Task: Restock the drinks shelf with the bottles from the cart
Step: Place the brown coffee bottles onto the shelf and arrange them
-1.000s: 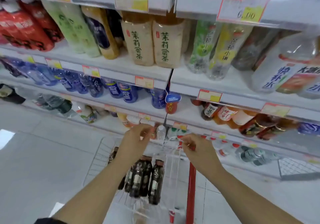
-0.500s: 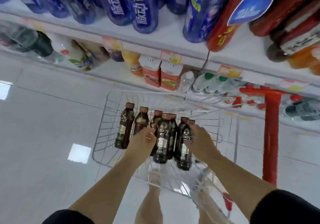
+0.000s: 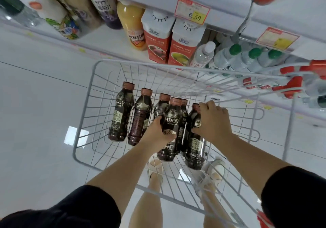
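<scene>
Several dark coffee bottles with brown caps stand in the wire cart basket. My left hand is wrapped around one dark bottle in the middle of the group. My right hand grips another dark bottle just to the right of it. Two more bottles stand apart at the left of the basket, untouched. The low drinks shelf runs across the top of the view behind the cart.
Red-and-white cartons, an orange juice bottle and green-capped water bottles fill the shelf. Price tags hang above. The cart's red handle is at right. My legs and sandals show beneath the basket on white floor.
My view has tilted down from the upper shelves to the cart. Both hands dropped into the basket and closed on two bottles.
</scene>
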`<move>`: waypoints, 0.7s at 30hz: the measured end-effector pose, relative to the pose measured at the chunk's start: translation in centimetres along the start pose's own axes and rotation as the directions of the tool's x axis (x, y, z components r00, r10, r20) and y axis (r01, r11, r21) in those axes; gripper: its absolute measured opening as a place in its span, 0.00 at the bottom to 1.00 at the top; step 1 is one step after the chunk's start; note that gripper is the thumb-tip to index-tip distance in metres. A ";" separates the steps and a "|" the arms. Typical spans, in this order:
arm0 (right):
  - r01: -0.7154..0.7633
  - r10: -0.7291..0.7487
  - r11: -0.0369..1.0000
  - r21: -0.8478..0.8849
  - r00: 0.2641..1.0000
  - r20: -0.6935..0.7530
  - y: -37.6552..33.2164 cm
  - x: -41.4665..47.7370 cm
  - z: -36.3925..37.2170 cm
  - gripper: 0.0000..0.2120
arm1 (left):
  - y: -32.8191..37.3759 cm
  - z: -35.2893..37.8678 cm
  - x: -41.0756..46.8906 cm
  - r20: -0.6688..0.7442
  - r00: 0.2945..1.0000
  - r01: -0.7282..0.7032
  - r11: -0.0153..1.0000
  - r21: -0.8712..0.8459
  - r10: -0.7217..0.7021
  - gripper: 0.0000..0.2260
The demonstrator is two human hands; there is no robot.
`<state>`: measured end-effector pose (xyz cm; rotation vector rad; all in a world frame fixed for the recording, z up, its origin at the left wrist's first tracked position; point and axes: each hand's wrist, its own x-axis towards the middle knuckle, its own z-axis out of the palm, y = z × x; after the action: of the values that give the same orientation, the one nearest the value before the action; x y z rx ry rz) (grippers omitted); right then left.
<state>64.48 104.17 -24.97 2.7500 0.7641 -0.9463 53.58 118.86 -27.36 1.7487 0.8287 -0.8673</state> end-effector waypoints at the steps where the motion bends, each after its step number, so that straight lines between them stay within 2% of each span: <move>1: 0.015 -0.013 0.998 0.062 1.000 -0.021 -0.2 -0.3 0.1 0.36 | 0.0 0.2 0.2 -0.010 1.000 0.009 1.000 0.014 -0.009 0.30; 5: 0.030 -0.026 0.938 0.347 1.000 -0.014 -0.3 -0.9 0.6 0.39 | 0.4 0.8 0.5 0.017 0.997 0.075 0.996 0.044 -0.076 0.33; 10: 0.147 -0.120 0.802 0.579 0.989 -0.085 -0.7 -1.4 1.6 0.43 | 0.2 0.5 0.7 -0.025 0.997 0.068 0.998 0.011 -0.067 0.27; 14: 0.042 -0.014 0.695 0.718 0.999 -0.045 -1.4 -2.2 3.6 0.43 | 0.1 -0.2 0.3 -0.065 0.995 0.079 0.996 -0.031 -0.081 0.30; 17: -0.082 0.054 0.759 0.645 0.997 0.063 -1.2 -2.6 5.4 0.53 | 0.1 -0.7 0.2 -0.070 0.996 0.057 0.998 0.003 -0.057 0.27; 18: -0.129 0.076 0.755 0.643 0.991 0.109 -1.2 -2.7 5.6 0.54 | 0.1 -0.9 0.2 -0.071 0.996 0.052 0.999 0.014 -0.051 0.26; 21: -0.190 0.091 0.689 0.699 0.980 0.177 -1.0 -2.7 5.1 0.48 | 0.6 -1.5 0.0 -0.075 0.996 0.052 0.999 0.002 -0.052 0.28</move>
<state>59.41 102.50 -27.36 3.2491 0.1378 -1.6552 54.36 120.12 -26.66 1.7794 0.9261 -0.8425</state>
